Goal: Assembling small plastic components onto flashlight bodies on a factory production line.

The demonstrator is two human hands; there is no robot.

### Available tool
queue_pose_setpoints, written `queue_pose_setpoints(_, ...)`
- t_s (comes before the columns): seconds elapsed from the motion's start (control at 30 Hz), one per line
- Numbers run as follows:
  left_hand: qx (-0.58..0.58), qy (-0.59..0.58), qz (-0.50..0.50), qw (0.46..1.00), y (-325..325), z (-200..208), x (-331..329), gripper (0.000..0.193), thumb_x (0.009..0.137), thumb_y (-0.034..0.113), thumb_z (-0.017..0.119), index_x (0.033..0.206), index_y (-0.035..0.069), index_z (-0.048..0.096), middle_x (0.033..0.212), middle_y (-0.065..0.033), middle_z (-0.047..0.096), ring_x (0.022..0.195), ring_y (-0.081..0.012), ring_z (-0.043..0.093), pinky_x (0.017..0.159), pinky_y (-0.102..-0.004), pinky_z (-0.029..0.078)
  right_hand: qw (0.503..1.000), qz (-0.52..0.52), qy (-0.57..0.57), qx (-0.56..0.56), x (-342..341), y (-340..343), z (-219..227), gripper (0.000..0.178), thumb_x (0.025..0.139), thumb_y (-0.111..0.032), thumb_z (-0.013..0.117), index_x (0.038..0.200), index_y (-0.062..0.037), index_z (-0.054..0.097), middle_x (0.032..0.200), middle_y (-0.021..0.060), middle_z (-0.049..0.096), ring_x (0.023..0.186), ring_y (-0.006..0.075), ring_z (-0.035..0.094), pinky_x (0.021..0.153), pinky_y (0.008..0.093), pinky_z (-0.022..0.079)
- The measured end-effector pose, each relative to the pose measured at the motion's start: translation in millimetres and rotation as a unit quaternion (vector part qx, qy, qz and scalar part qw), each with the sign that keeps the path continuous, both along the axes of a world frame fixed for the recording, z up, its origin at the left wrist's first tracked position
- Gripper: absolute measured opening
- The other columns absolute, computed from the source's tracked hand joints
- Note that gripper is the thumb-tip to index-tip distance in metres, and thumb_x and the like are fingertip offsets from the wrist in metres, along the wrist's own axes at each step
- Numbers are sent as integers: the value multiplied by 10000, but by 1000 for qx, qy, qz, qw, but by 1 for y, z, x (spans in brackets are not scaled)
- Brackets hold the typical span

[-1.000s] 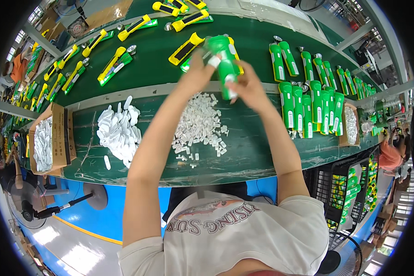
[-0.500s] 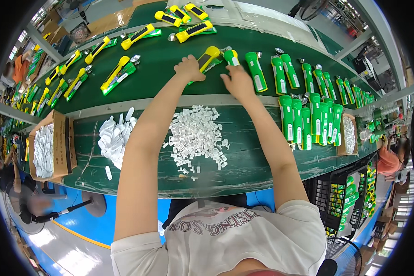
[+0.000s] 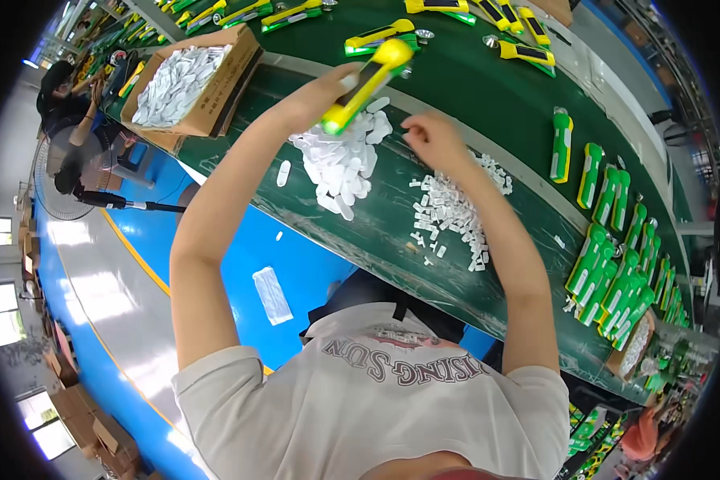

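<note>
And here's the flashlight (image 3: 366,86), gripped in the left hand (image 3: 326,90), right over the near edge of the green belt (image 3: 476,72) and the worktop (image 3: 396,212). It's tilted, the bulging yellow head pointing up and away, the narrower end angled down toward the person. A long dark panel runs along its yellow face, bright green shows along the side and at the lower end, and the outline is a touch blurred.

Across to the right hand (image 3: 438,142): empty-looking, fingers partly curled, well apart from the flashlight, though I cannot tell whether anything small sits inside that curl.

Now the surroundings! Just below the flashlight, a heap of white oval pieces (image 3: 346,168), its top partly hidden behind the flashlight; one loose oval (image 3: 283,174) lies off to the left. Under the right forearm (image 3: 508,248), a scatter of small white parts (image 3: 440,210), the arm covering some of it. Upper left, an open cardboard box (image 3: 226,92) brimming with more white pieces. Farther along the belt, yellow-topped flashlights (image 3: 528,54) lie in loose groups, while over on the right a cluster of green flashlights (image 3: 612,284) crowds the worktop, several touching, with a smaller box (image 3: 637,346) just beside them.
</note>
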State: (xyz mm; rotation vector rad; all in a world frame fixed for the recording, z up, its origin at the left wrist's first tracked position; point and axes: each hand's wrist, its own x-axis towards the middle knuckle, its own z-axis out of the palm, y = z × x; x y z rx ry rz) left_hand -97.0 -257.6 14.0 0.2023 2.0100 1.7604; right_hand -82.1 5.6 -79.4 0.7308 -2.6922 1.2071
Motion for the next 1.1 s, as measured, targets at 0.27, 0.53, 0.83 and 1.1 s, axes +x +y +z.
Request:
queue_pose_setpoints(0.27, 308, -199, 134, 921, -55, -48, 47, 548, 851, 210, 706, 1316, 29, 481, 1072, -133, 629, 943, -230, 629, 733, -359, 555, 994, -38, 16, 101, -4, -65, -2, 242, 773, -145, 772, 935, -41, 625, 908, 143, 605, 835, 332, 622, 715, 416, 499)
queue_pose_setpoints(0.53, 477, -183, 178, 841, 8, -71, 77, 512, 987, 489, 516, 1317, 100, 485, 1125, -210, 635, 986, -373, 662, 833, -505, 551, 988, 69, 92, 106, 16, -29, 10, 189, 796, -93, 751, 896, -35, 601, 820, 111, 598, 731, 282, 610, 658, 390, 483)
queue_pose_setpoints(0.83, 521, -60, 77, 848, 98, -34, 103, 702, 1006, 628, 270, 1444, 85, 349, 1341, -133, 526, 1189, -280, 582, 978, -450, 503, 962, 33, -135, -234, 73, -6, 144, 203, 861, -15, 708, 1022, -31, 585, 893, 12, 670, 746, 51, 616, 632, 202, 491)
queue_pose_setpoints(1.1, 579, -70, 13, 812, 121, -22, 119, 602, 969, 379, 613, 1442, 131, 333, 1398, -70, 458, 1304, -251, 471, 1078, -455, 401, 995, -39, -8, -93, 105, -7, 166, 197, 865, -26, 697, 1038, -47, 603, 795, 20, 645, 599, 48, 550, 557, 211, 441)
